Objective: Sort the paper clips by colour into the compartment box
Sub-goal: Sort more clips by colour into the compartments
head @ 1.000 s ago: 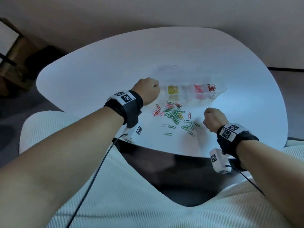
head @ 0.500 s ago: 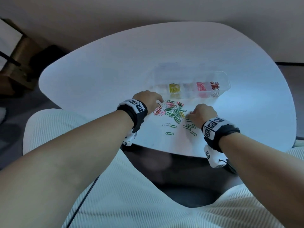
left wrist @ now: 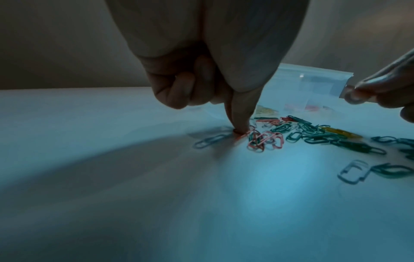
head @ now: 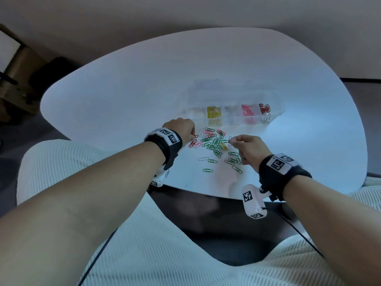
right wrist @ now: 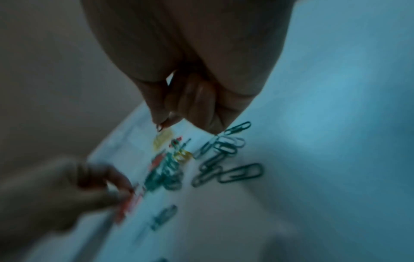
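Observation:
A loose pile of green, pink, red, yellow and white paper clips (head: 214, 144) lies on the white table in front of a clear compartment box (head: 277, 100). The box holds yellow clips (head: 213, 112), pink clips (head: 247, 110) and red clips (head: 265, 108) in separate compartments. My left hand (head: 193, 136) is down at the pile's left edge, its fingertips (left wrist: 240, 131) on a red clip (left wrist: 238, 139) on the table, the other fingers curled. My right hand (head: 232, 141) pinches one small clip (right wrist: 159, 128) just above the pile; its colour is unclear.
The white table (head: 123, 96) has a curved near edge right above my lap. Single green clips (head: 207, 170) and a white one (head: 203, 158) lie nearer me. A brown cabinet (head: 14, 79) stands on the floor at far left.
Both hands came in from fists on either side to the pile. The left dropped from near the box to the red clips; the right raised one clip off the pile.

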Available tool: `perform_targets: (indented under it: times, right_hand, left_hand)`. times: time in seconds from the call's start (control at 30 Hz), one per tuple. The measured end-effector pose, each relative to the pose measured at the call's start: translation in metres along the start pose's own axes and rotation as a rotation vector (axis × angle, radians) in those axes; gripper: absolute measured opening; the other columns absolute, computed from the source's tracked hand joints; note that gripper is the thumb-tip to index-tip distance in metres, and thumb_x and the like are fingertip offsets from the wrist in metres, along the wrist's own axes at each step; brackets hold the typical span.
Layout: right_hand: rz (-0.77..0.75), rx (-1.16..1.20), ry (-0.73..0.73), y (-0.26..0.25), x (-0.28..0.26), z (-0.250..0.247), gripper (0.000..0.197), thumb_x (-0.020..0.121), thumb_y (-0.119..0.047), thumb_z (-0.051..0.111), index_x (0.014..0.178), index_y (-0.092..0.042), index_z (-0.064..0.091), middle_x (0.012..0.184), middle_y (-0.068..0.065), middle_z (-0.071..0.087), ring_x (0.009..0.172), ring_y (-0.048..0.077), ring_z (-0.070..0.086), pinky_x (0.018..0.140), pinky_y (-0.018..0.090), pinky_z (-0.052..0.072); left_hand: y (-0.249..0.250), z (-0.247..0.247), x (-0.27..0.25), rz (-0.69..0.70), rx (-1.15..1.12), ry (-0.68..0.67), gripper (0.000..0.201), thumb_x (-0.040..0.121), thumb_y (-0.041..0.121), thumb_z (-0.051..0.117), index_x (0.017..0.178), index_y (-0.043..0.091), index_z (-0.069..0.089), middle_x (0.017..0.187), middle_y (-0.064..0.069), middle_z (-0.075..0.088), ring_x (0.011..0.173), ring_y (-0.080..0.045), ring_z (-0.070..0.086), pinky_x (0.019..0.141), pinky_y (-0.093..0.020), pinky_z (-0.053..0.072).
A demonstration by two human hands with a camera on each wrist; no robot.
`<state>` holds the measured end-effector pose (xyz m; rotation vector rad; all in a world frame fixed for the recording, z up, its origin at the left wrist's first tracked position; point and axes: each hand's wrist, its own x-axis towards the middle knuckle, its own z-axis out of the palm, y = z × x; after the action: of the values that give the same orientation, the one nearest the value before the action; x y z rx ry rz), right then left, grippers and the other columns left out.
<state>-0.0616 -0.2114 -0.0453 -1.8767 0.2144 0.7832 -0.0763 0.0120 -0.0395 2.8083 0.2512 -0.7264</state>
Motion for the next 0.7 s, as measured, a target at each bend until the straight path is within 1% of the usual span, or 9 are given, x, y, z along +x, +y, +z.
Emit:
perform_targets:
  times: [0.03, 0.1, 0.17, 0.33, 0.4, 0.47, 0.53, 0.6, 0.7]
  right_hand:
    - [0.022, 0.127, -0.044, 0.000, -0.003, -0.002, 0.014, 0.093, -0.016, 0.059, 0.080, -0.012, 0.059, 0.056, 0.000, 0.027, 0.045, 0.014, 0.020, 0.041, 0.022, 0.023]
    - [0.032, 0.228, -0.111, -0.003, -0.007, -0.005, 0.015, 0.094, -0.015, 0.059, 0.079, -0.013, 0.057, 0.058, -0.001, 0.021, 0.048, 0.014, 0.015, 0.041, 0.022, 0.018]
    - [0.023, 0.245, -0.145, -0.006, -0.009, -0.004, 0.015, 0.095, -0.015, 0.057, 0.080, -0.013, 0.056, 0.057, -0.002, 0.021, 0.048, 0.013, 0.014, 0.041, 0.022, 0.016]
    - [0.049, 0.269, -0.168, -0.011, -0.016, 0.000, 0.017, 0.094, -0.013, 0.053, 0.077, -0.015, 0.050, 0.056, -0.003, 0.021, 0.049, 0.014, 0.013, 0.046, 0.025, 0.012]
    - [0.094, 0.301, -0.153, -0.012, -0.018, 0.002, 0.017, 0.089, -0.014, 0.047, 0.073, -0.017, 0.042, 0.056, -0.002, 0.019, 0.049, 0.015, 0.010, 0.045, 0.024, 0.011]
    - [0.126, 0.319, -0.122, -0.012, -0.021, 0.003, 0.019, 0.083, -0.016, 0.041, 0.067, -0.020, 0.031, 0.058, -0.001, 0.016, 0.050, 0.015, 0.008, 0.044, 0.022, 0.011]
    - [0.124, 0.300, -0.085, -0.013, -0.022, 0.002, 0.022, 0.082, -0.017, 0.038, 0.069, -0.021, 0.021, 0.060, 0.000, 0.014, 0.054, 0.017, 0.006, 0.046, 0.024, 0.009]
    - [0.114, 0.291, -0.046, -0.014, -0.022, 0.001, 0.027, 0.086, -0.018, 0.039, 0.069, -0.022, 0.018, 0.059, 0.000, 0.014, 0.056, 0.018, 0.005, 0.049, 0.028, 0.008]
    - [0.083, 0.301, 0.006, -0.018, -0.022, -0.004, 0.033, 0.089, -0.016, 0.042, 0.061, -0.021, 0.024, 0.053, 0.002, 0.024, 0.050, 0.016, 0.011, 0.050, 0.029, 0.010]
  left_hand:
    - [0.000, 0.001, 0.000, -0.007, -0.021, -0.009, 0.016, 0.088, 0.026, 0.058, 0.102, 0.024, 0.067, 0.103, 0.000, 0.068, 0.090, -0.024, 0.062, 0.069, -0.028, 0.045]
    - [0.002, 0.002, 0.000, -0.024, -0.055, -0.034, 0.015, 0.086, 0.026, 0.060, 0.098, 0.022, 0.067, 0.100, -0.001, 0.069, 0.087, -0.024, 0.064, 0.070, -0.028, 0.049]
    - [0.005, 0.004, -0.001, -0.042, -0.081, -0.067, 0.015, 0.083, 0.028, 0.063, 0.094, 0.021, 0.069, 0.095, -0.001, 0.070, 0.085, -0.025, 0.065, 0.071, -0.029, 0.052]
    - [0.007, 0.007, -0.005, -0.043, -0.086, -0.103, 0.016, 0.079, 0.028, 0.064, 0.087, 0.015, 0.069, 0.087, -0.002, 0.069, 0.080, -0.027, 0.066, 0.066, -0.028, 0.046]
    - [0.006, 0.008, -0.005, -0.031, -0.082, -0.118, 0.009, 0.079, 0.027, 0.061, 0.078, 0.018, 0.060, 0.080, -0.001, 0.062, 0.070, -0.026, 0.057, 0.063, -0.027, 0.042]
    - [0.004, 0.009, -0.006, -0.020, -0.081, -0.123, 0.010, 0.082, 0.029, 0.055, 0.081, 0.020, 0.052, 0.079, -0.003, 0.055, 0.067, -0.024, 0.049, 0.062, -0.028, 0.037]
    - [0.001, 0.009, -0.009, -0.013, -0.085, -0.111, 0.019, 0.090, 0.033, 0.042, 0.086, 0.015, 0.049, 0.080, -0.005, 0.053, 0.068, -0.024, 0.047, 0.062, -0.029, 0.036]
    - [0.002, 0.005, -0.013, 0.003, -0.117, -0.084, 0.026, 0.092, 0.032, 0.035, 0.074, 0.014, 0.041, 0.073, -0.005, 0.046, 0.062, -0.022, 0.041, 0.057, -0.029, 0.030]
    - [0.019, -0.006, -0.021, 0.091, -0.272, -0.069, 0.030, 0.087, 0.025, 0.039, 0.059, 0.017, 0.028, 0.060, -0.002, 0.034, 0.056, -0.021, 0.030, 0.053, -0.028, 0.022]
